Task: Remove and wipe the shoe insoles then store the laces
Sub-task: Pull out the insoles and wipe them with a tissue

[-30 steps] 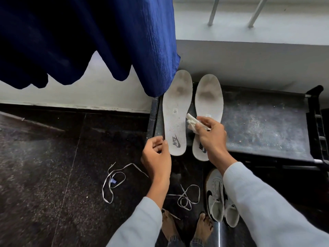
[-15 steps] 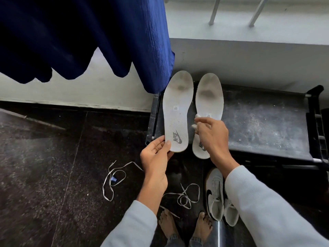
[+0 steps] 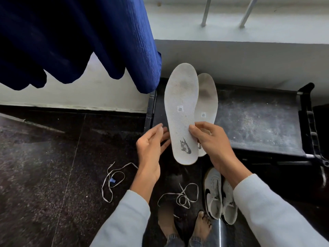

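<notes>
My right hand (image 3: 211,145) grips a white insole with a grey logo (image 3: 181,107), thumb on its top face, and holds it lifted and tilted over the left end of the black rack (image 3: 258,122). My left hand (image 3: 149,148) is open just left of that insole, fingertips near its edge. The second white insole (image 3: 207,97) lies on the rack, partly covered by the lifted one. Two loose white laces lie on the dark floor, one (image 3: 110,177) to the left and one (image 3: 181,195) in front of my feet. No wipe is visible.
A pair of white sneakers (image 3: 213,193) stands on the floor under my right forearm. A blue curtain (image 3: 80,36) hangs at the upper left, reaching the rack's left end. A white wall and ledge with metal bars run behind. My bare feet (image 3: 203,227) are at the bottom.
The left insole has come up off the rack and passed from my left hand to my right hand. My left hand has let go and opened. The white wipe in my right hand is out of sight.
</notes>
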Available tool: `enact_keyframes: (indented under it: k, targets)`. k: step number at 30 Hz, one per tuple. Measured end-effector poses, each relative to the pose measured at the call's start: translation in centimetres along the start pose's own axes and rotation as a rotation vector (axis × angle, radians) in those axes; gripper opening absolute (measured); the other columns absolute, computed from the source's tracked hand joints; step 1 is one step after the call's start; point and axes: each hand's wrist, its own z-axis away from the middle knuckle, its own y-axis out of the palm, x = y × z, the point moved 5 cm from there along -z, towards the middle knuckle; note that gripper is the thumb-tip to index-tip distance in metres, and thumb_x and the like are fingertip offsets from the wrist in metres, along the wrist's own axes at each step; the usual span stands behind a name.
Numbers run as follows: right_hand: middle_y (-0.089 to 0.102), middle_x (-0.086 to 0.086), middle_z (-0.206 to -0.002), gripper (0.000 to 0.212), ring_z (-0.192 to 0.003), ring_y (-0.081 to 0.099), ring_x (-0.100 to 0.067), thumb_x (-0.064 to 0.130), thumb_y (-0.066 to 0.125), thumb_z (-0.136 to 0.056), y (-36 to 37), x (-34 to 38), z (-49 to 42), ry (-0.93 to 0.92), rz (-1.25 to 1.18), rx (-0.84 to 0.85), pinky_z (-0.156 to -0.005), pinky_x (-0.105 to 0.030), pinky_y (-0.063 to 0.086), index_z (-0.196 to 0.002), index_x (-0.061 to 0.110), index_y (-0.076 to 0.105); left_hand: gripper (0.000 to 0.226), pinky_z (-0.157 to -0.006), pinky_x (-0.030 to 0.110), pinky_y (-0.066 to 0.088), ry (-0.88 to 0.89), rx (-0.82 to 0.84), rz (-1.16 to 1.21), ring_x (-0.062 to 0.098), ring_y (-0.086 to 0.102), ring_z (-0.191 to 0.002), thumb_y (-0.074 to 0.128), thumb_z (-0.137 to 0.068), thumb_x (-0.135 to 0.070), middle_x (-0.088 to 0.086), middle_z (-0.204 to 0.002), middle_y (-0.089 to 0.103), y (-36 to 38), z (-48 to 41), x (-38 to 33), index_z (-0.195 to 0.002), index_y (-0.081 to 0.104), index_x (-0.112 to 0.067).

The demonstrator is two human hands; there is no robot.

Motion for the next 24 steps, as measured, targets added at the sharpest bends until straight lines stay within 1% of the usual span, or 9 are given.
enact_keyframes:
  k: [6, 9, 11, 12, 14, 16, 17, 21, 24]
  targets:
    - [0.076, 0.013, -0.1, 0.014, -0.102, 0.069, -0.008, 0.036, 0.067, -0.092, -2.6, -0.7, 4.8, -0.023, 0.028, 0.016, -0.096, -0.035, 0.052, -0.099, 0.028, 0.076, 0.023, -0.083, 0.034, 0.062, 0.053, 0.086, -0.12, 0.018, 0.076, -0.092, 0.066, -0.094, -0.015, 0.006, -0.098, 0.079, 2.7, 0.3, -0.5, -0.115, 0.072, -0.009]
    - [0.074, 0.011, -0.106, 0.024, -0.105, 0.068, -0.009, 0.051, 0.066, -0.087, -3.5, -1.1, 5.8, -0.04, 0.108, 0.006, -0.099, -0.043, 0.052, -0.101, 0.034, 0.075, 0.02, -0.077, 0.03, 0.063, 0.08, 0.07, -0.173, 0.017, 0.077, -0.087, 0.07, -0.09, -0.009, 0.006, -0.093, 0.079, 3.0, 1.1, 0.0, -0.11, 0.073, -0.007]
    - [0.071, 0.011, -0.109, 0.031, -0.105, 0.067, -0.01, 0.059, 0.063, -0.084, -4.5, -1.6, 6.2, -0.081, 0.162, -0.072, -0.098, -0.044, 0.053, -0.103, 0.038, 0.074, 0.02, -0.075, 0.029, 0.063, 0.078, 0.06, -0.17, 0.017, 0.077, -0.086, 0.071, -0.089, -0.006, 0.006, -0.092, 0.079, 3.1, 1.5, 0.3, -0.109, 0.073, -0.006]
    - [0.07, 0.009, -0.109, 0.024, -0.103, 0.068, -0.01, 0.054, 0.063, -0.087, -5.2, -1.4, 6.4, -0.121, 0.155, -0.15, -0.097, -0.043, 0.054, -0.104, 0.039, 0.074, 0.02, -0.074, 0.029, 0.063, 0.076, 0.053, -0.166, 0.018, 0.077, -0.086, 0.071, -0.089, -0.005, 0.006, -0.091, 0.079, 3.1, 1.6, 0.4, -0.108, 0.073, -0.005]
    - [0.066, 0.003, -0.111, 0.02, -0.097, 0.069, -0.005, 0.033, 0.063, -0.095, -6.8, -0.4, 7.3, -0.217, 0.079, -0.284, -0.094, -0.029, 0.055, -0.112, 0.039, 0.072, 0.019, -0.073, 0.028, 0.063, 0.075, 0.046, -0.17, 0.017, 0.077, -0.084, 0.071, -0.089, -0.005, 0.006, -0.091, 0.079, 3.2, 1.7, 0.5, -0.108, 0.073, -0.005]
    - [0.062, 0.006, -0.105, 0.031, -0.089, 0.063, 0.002, 0.027, 0.064, -0.094, -7.8, 1.6, 8.3, -0.367, 0.161, -0.344, -0.081, -0.008, 0.048, -0.124, 0.037, 0.066, 0.017, -0.07, 0.025, 0.062, 0.078, 0.054, -0.175, 0.014, 0.076, -0.08, 0.07, -0.089, -0.004, 0.005, -0.088, 0.079, 3.3, 1.9, 0.6, -0.105, 0.074, -0.005]
    - [0.062, 0.007, -0.102, 0.035, -0.089, 0.061, 0.001, 0.024, 0.066, -0.093, -7.8, 2.7, 8.8, -0.459, 0.233, -0.343, -0.077, -0.007, 0.047, -0.127, 0.032, 0.065, 0.015, -0.069, 0.024, 0.062, 0.081, 0.06, -0.179, 0.013, 0.076, -0.079, 0.07, -0.089, -0.004, 0.004, -0.086, 0.079, 3.4, 2.0, 0.6, -0.103, 0.074, -0.006]
    - [0.067, -0.001, -0.099, 0.025, -0.088, 0.064, -0.009, 0.005, 0.074, -0.087, -5.1, 4.7, 10.9, -0.853, 0.508, -0.087, -0.075, -0.019, 0.052, -0.11, 0.013, 0.075, 0.014, -0.07, 0.024, 0.062, 0.091, 0.048, -0.195, 0.011, 0.075, -0.077, 0.071, -0.089, -0.004, 0.001, -0.083, 0.079, 3.5, 2.6, 1.0, -0.102, 0.074, -0.008]
    - [0.065, -0.003, -0.099, 0.022, -0.085, 0.061, -0.018, 0.006, 0.071, -0.088, -4.0, 3.1, 11.2, -0.947, 0.721, 0.096, -0.068, -0.031, 0.054, -0.109, 0.013, 0.074, 0.014, -0.075, 0.033, 0.063, 0.097, 0.054, -0.218, 0.018, 0.076, -0.083, 0.071, -0.088, -0.005, 0.003, -0.087, 0.079, 3.4, 3.1, 1.3, -0.101, 0.074, -0.009]
